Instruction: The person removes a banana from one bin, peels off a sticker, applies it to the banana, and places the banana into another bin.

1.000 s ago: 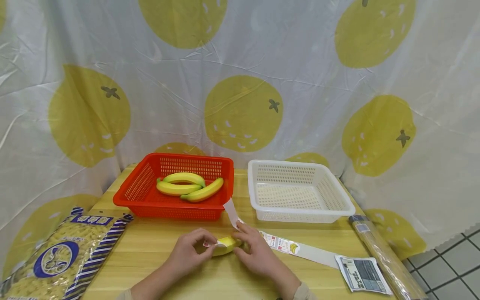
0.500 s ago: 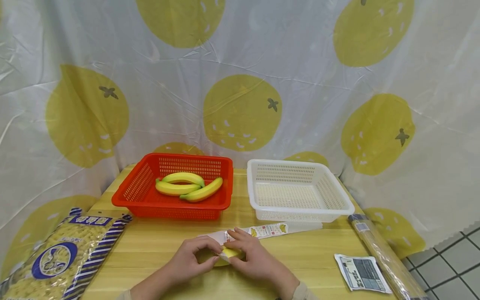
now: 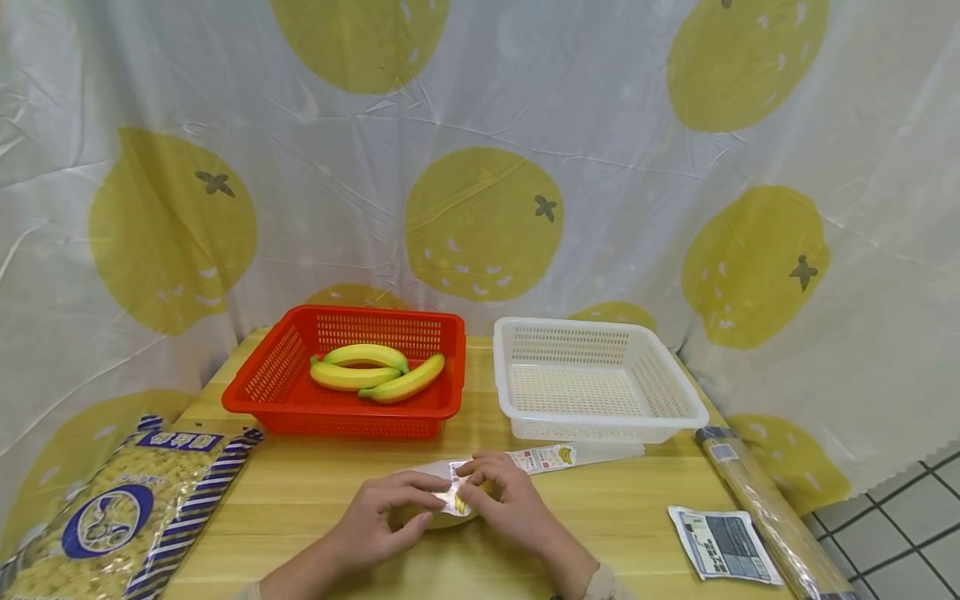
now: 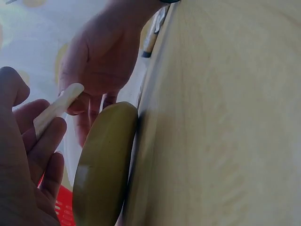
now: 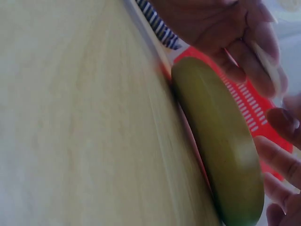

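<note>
Both hands meet over a yellow banana (image 4: 106, 165) lying on the wooden table. Between them is a small white sticker (image 3: 453, 493) with a banana picture, tilted just above the fruit. My left hand (image 3: 382, 512) has curled fingertips at the sticker's left edge, its thumb lower and apart. The right hand (image 3: 517, 500) holds the opposite edge with thumb and fingertips. In the right wrist view the sticker (image 5: 267, 66) shows edge-on against the left fingers. A strip of labels (image 3: 547, 459) lies behind the right hand, partly hidden by it.
A red basket (image 3: 337, 417) with three bananas (image 3: 356, 377) stands at the back left; a white basket (image 3: 600, 427) is beside it. A pasta bag (image 3: 127, 508) lies left. On the right are a small packet (image 3: 723, 546) and a long clear-wrapped pack (image 3: 765, 500).
The label strip left the right fingers and now lies behind the hands. The sticker went from folded at the left fingertips to spread flat between both hands, its picture facing up.
</note>
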`<state>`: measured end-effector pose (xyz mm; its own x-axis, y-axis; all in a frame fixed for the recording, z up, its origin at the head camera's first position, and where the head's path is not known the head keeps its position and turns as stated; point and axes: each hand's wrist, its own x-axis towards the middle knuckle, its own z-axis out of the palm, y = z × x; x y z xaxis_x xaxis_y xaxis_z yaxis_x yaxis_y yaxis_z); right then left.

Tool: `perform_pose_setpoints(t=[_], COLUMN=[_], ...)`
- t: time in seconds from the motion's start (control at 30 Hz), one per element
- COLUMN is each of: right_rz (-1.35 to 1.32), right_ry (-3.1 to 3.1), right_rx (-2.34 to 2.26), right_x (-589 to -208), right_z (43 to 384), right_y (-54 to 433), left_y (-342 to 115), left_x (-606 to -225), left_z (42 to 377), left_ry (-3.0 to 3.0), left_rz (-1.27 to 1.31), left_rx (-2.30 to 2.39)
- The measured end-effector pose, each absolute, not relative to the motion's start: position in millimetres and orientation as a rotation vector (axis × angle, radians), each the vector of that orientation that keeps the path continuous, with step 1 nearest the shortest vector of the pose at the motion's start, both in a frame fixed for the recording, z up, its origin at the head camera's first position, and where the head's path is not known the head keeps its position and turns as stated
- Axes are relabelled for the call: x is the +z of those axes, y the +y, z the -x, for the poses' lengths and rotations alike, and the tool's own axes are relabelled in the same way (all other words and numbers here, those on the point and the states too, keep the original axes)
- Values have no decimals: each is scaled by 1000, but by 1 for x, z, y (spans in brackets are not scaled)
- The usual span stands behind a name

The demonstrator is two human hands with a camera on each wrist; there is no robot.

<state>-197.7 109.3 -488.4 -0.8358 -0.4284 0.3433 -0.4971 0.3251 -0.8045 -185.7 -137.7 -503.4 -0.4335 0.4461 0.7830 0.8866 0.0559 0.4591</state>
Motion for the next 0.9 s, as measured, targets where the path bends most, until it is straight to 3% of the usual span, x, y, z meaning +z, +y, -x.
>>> perform_pose_setpoints(t=[0.47,0.9], right_rz=[-1107,-1024], right_ry=[-2237,-2154], right_rx=[1245,1224], right_x=[-497,-495], right_z=[199,199], right_y=[103,104], left_y=[-129,-131], left_x=[-500,-502], left_z=[181,182], left_ry=[-2111,-2117], left_rz=[968,769], left_rx=[-1395,-1212])
